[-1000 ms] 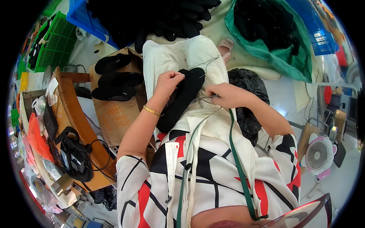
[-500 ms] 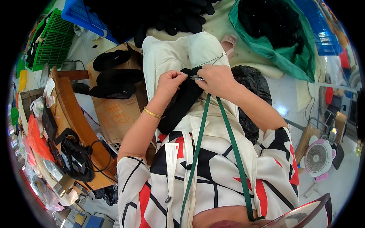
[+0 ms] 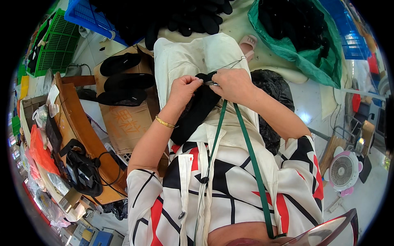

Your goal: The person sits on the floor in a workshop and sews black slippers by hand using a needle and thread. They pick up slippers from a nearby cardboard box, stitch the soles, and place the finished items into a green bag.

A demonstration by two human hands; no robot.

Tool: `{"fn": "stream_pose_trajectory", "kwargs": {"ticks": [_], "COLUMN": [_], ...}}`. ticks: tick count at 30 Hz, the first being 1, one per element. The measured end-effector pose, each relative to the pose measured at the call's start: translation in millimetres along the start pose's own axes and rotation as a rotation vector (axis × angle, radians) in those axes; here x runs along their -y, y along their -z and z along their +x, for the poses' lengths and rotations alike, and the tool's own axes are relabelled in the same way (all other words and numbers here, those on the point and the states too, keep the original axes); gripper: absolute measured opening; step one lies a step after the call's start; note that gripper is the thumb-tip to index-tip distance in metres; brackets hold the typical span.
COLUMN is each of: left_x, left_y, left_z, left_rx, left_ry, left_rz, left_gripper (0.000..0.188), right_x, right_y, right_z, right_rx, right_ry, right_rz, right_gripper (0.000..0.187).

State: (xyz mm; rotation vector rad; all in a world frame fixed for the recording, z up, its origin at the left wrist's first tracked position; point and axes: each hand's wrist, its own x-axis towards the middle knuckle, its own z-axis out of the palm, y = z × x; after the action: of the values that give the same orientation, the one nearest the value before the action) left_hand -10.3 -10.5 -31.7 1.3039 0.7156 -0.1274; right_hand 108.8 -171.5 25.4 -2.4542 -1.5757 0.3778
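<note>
A long black fabric piece (image 3: 196, 112), slipper-like in shape, lies slanted across my lap on the pale apron. My left hand (image 3: 184, 92) is closed in a pinch at its upper end; what sits between the fingertips is too small to make out. Opposite it, my right hand (image 3: 234, 85) grips small metal thread snips (image 3: 211, 83), whose tips point at the left fingertips. A dark cord loop (image 3: 234, 63) sticks out above the right hand. Two green straps (image 3: 248, 151) run from my neck down to the right hand's wrist area.
Several black slipper-like pieces (image 3: 128, 83) lie on a cardboard box (image 3: 129, 127) left of my lap. Further left stands a wooden table (image 3: 88, 141) with a black bag. Ahead are a dark heap (image 3: 193, 18) and a green sack (image 3: 295, 61). A fan (image 3: 344, 169) stands at right.
The snips have shifted slightly toward the left fingertips, and their blades look closer together. My left hand keeps its pinch; the black piece has stayed in place.
</note>
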Motion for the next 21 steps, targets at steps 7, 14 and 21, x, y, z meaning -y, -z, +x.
{"fn": "stream_pose_trajectory", "kwargs": {"ticks": [7, 14, 21], "left_x": [0, 2, -2], "left_y": [0, 1, 3], "left_z": [-1, 1, -3], "left_rx": [0.000, 0.005, 0.129], "left_ry": [0.008, 0.000, -0.232], "left_rz": [-0.004, -0.001, 0.091], "left_gripper": [0.010, 0.011, 0.012], "right_x": [-1, 9, -3], "right_y": [-3, 1, 18], "right_z": [0, -3, -29], "right_rx": [-0.012, 0.057, -0.061], "right_ry": [0.019, -0.002, -0.042], "right_rz": [0.010, -0.025, 0.155], "right_gripper": [0.023, 0.022, 0.023]}}
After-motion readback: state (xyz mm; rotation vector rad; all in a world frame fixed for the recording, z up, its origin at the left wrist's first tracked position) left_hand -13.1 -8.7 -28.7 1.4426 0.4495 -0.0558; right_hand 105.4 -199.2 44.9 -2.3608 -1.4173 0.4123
